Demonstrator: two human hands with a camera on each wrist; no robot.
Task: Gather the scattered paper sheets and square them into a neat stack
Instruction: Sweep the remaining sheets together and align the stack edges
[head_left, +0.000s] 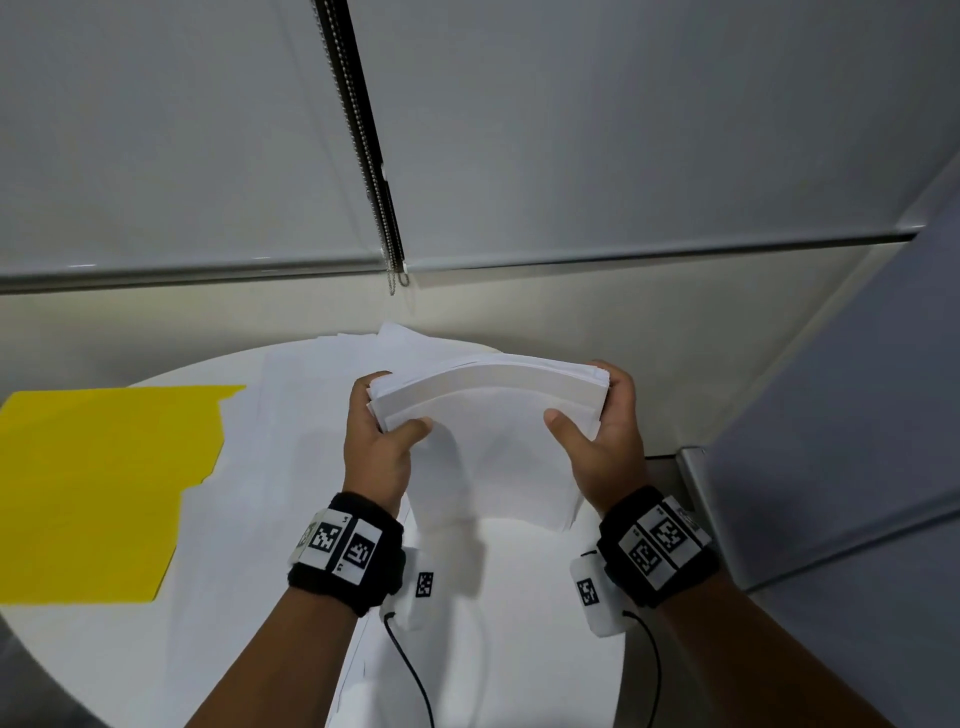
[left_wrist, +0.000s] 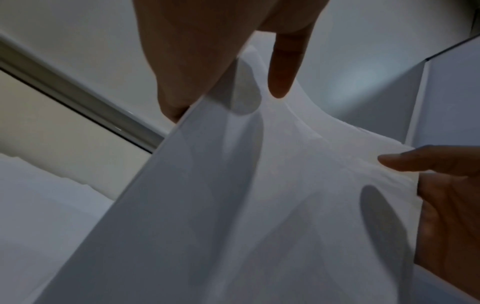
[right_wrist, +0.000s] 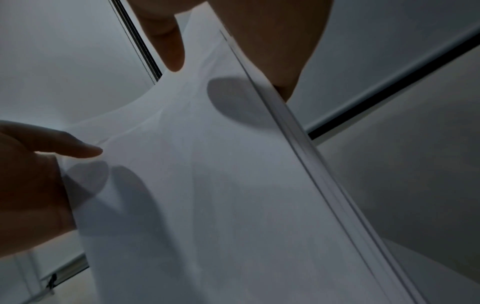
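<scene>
Both hands hold a bundle of white paper sheets (head_left: 488, 410) up off the round white table (head_left: 104, 649). The left hand (head_left: 376, 447) grips the bundle's left edge, thumb on the near face and fingers curled behind; the right hand (head_left: 608, 441) grips the right edge the same way. The bundle bows upward between them. More loose white sheets (head_left: 311, 395) lie on the table beyond and left of the left hand, with yellow sheets (head_left: 98, 488) further left.
</scene>
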